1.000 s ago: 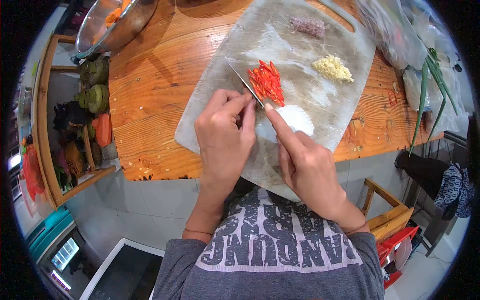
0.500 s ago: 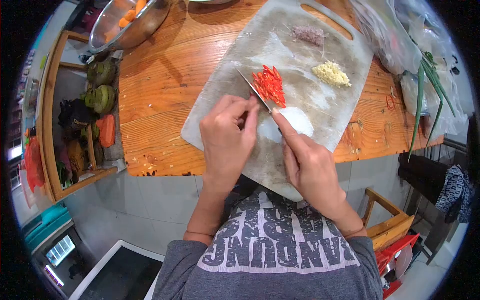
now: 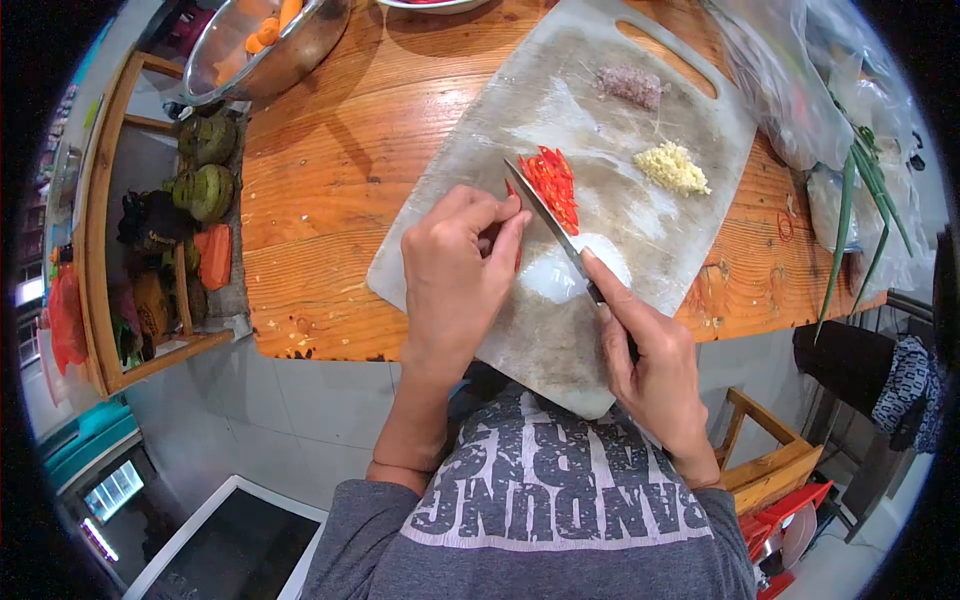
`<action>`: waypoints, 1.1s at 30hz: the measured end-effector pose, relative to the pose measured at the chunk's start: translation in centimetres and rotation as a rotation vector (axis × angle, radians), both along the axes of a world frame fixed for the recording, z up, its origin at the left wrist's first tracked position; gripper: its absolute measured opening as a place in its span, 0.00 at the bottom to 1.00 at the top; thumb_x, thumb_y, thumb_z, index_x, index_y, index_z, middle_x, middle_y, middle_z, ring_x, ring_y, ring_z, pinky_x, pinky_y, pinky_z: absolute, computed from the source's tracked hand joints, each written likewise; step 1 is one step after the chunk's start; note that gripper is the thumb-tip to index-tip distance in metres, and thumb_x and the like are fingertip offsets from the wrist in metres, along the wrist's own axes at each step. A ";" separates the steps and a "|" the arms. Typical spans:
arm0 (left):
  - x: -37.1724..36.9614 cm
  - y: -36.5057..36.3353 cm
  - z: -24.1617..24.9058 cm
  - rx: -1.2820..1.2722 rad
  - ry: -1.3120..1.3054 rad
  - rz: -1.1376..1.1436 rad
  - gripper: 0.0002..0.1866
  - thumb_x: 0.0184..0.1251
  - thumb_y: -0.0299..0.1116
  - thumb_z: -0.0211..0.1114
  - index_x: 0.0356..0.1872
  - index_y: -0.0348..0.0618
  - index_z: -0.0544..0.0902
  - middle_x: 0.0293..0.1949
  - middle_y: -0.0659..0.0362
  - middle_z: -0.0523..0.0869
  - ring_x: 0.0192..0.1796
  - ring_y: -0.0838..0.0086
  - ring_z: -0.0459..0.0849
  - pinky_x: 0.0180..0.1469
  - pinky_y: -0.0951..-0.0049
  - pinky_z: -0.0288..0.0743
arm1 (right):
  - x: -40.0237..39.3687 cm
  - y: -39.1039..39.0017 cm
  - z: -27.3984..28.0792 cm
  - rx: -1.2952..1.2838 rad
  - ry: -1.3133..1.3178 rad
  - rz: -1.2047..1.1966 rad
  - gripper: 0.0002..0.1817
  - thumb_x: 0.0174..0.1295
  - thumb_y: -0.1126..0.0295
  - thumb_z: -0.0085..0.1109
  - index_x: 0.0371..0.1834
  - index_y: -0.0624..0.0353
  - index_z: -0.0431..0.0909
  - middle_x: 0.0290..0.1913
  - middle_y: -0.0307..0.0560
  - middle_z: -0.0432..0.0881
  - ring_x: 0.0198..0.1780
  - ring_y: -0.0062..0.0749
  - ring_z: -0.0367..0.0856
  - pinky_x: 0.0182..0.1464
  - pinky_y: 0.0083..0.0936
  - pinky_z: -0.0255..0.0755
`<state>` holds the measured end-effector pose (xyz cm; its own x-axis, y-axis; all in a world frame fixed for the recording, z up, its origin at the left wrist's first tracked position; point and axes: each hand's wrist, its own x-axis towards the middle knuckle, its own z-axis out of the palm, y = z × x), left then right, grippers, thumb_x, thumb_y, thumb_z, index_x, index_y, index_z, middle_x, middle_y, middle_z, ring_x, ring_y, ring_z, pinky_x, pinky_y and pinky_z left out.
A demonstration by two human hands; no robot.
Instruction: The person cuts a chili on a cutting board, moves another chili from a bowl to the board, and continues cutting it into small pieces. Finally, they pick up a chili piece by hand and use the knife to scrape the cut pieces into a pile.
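My left hand [image 3: 462,270] is closed in a pinch on a red chili [image 3: 510,188], whose tip pokes out past the fingers. My right hand [image 3: 648,355] grips a knife [image 3: 555,222] by its dark handle, index finger along the top. The blade slants up and left, between the left fingertips and a pile of sliced red chili [image 3: 550,185]. Beneath both hands lies a worn grey-white cutting board [image 3: 460,140]. Minced garlic [image 3: 673,168] sits on its right side, and a small heap of chopped purplish shallot [image 3: 632,87] lies near the handle slot.
A metal bowl with carrot pieces [image 3: 262,55] stands at the table's far left. Plastic bags [image 3: 790,80] and green onions [image 3: 865,190] lie at the right edge. A wooden-framed shelf [image 3: 97,230] is on the left, and a wooden stool [image 3: 770,455] is below right.
The knife and right hand have shifted right and down, away from the left fingertips. More of the chili tip and knife blade now shows. The view has moved slightly.
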<state>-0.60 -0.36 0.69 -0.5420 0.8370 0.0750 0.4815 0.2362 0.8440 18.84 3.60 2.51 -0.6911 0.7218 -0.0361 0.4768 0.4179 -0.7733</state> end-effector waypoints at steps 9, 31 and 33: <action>0.2 -0.4 0.1 -0.065 -0.002 -0.036 0.10 0.61 0.21 0.71 0.44 0.35 0.90 0.34 0.55 0.87 0.31 0.75 0.87 0.32 0.77 0.82 | -0.5 -0.1 0.1 -0.009 -0.001 0.043 0.38 0.63 0.82 0.57 0.78 0.45 0.65 0.30 0.51 0.78 0.27 0.46 0.80 0.33 0.40 0.77; 0.3 -0.7 0.3 -0.059 0.031 -0.032 0.12 0.62 0.20 0.71 0.47 0.36 0.90 0.36 0.55 0.88 0.31 0.77 0.87 0.35 0.77 0.84 | 0.1 0.4 0.2 -0.062 -0.012 0.010 0.35 0.62 0.84 0.55 0.75 0.49 0.69 0.31 0.56 0.81 0.29 0.47 0.81 0.37 0.38 0.76; 0.4 -0.7 0.0 -0.054 0.007 -0.023 0.12 0.62 0.20 0.71 0.47 0.36 0.89 0.36 0.54 0.88 0.31 0.75 0.87 0.35 0.76 0.84 | -0.3 0.7 0.4 -0.052 -0.019 0.019 0.35 0.62 0.84 0.55 0.75 0.49 0.69 0.32 0.56 0.81 0.29 0.47 0.81 0.37 0.38 0.76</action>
